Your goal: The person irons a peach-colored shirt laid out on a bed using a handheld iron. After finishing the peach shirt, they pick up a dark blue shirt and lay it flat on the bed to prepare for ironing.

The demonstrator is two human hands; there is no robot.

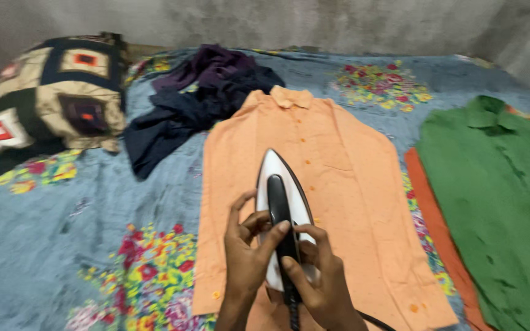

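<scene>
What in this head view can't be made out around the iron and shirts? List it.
- Iron soleplate: hidden, face down on the peach shirt.
- Its cord: cut off by the bottom edge.
- Orange cloth: mostly covered by the green shirt.
- Both hands' grip, left hand, right hand: blurred.

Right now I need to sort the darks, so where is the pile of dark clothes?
In the head view, the pile of dark clothes lies upper left of centre on the floral bedsheet, between the patchwork pillow and the orange shirt's collar.
</scene>
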